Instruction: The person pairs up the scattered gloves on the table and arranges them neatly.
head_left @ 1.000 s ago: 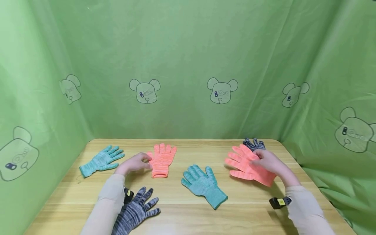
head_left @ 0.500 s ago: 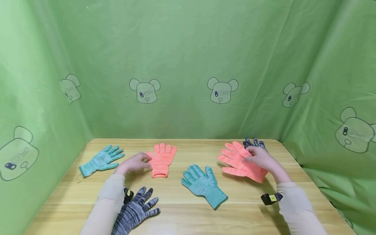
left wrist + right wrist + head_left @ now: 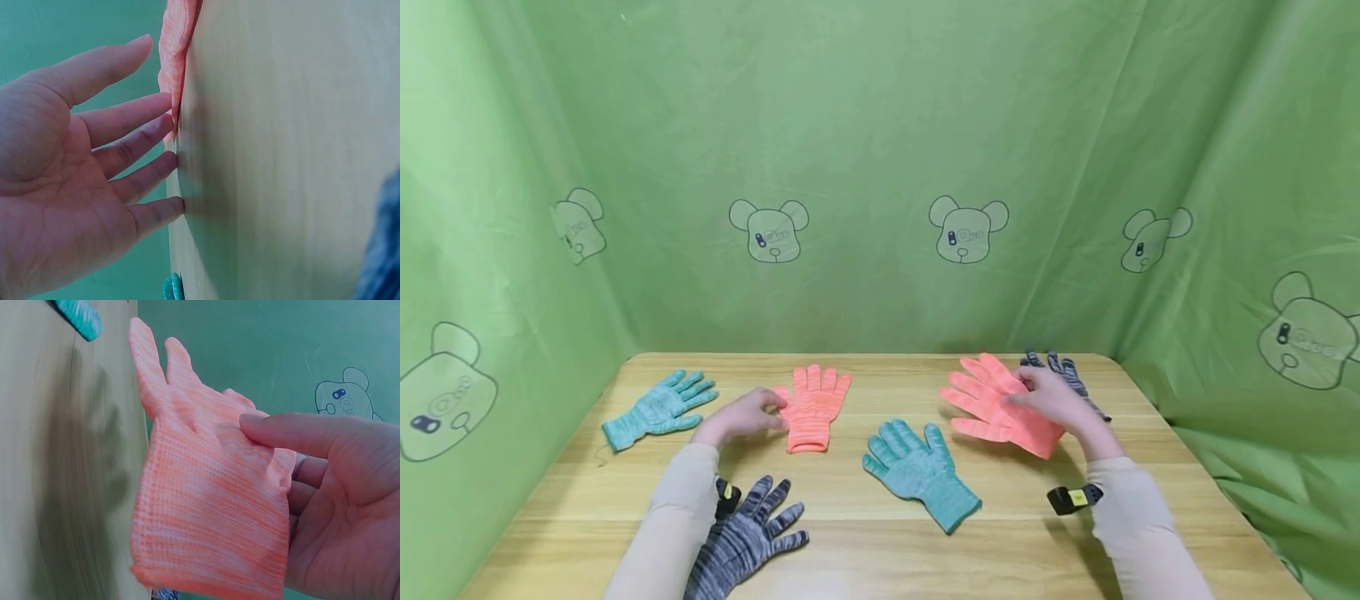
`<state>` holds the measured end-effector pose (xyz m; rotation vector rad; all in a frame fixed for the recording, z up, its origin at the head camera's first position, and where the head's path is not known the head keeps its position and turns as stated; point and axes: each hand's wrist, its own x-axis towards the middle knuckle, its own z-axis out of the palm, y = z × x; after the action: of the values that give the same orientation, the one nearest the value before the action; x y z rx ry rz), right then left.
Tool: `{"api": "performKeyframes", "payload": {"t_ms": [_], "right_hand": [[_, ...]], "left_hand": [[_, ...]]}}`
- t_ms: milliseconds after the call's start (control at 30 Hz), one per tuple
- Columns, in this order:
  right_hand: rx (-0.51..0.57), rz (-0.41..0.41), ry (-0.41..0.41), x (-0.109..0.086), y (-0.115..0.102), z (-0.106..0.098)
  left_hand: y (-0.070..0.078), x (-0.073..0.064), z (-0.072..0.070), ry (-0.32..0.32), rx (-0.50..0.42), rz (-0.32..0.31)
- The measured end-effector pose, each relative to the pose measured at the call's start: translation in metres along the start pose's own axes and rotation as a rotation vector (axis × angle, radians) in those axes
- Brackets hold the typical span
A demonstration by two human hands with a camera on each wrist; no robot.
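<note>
My right hand (image 3: pixel 1043 398) pinches an orange knit glove (image 3: pixel 992 404) and holds it a little above the table at the back right. In the right wrist view my thumb lies over the glove's (image 3: pixel 200 506) cuff end, with my other fingers behind it. My left hand (image 3: pixel 747 414) rests on the table with its fingers straight. Its fingertips (image 3: pixel 165 122) touch the edge of a second orange glove (image 3: pixel 812 407), which lies flat.
A teal glove (image 3: pixel 658 408) lies at the far left and another teal glove (image 3: pixel 921 477) in the middle. A grey striped glove (image 3: pixel 747 540) lies near the front by my left sleeve, a dark striped one (image 3: pixel 1066 372) at the back right. Green cloth walls surround the wooden table (image 3: pixel 880 550).
My right hand has carried the orange glove to the left and slightly away from me, uncovering more of the dark striped glove behind it. The left hand has stayed still.
</note>
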<state>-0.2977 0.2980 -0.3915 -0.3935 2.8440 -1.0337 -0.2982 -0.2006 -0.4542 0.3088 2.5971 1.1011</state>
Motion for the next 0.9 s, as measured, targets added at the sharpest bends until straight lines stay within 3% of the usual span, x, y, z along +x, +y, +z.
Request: {"api": "performKeyframes", "payload": {"t_ms": [267,500,900], "right_hand": [[0.048,0.024,-0.009,0.008,-0.005,0.004],[0.031,-0.005,-0.004,0.015,-0.011,0.007],[0.094,-0.027,0.014,0.024,-0.02,0.017]], "left_hand": [[0.0,0.001,0.0,-0.008,0.005,-0.002],[-0.002,0.002,-0.001,-0.008,0.015,-0.003],[-0.001,0.001,0.001,-0.008,0.027,0.007]]}}
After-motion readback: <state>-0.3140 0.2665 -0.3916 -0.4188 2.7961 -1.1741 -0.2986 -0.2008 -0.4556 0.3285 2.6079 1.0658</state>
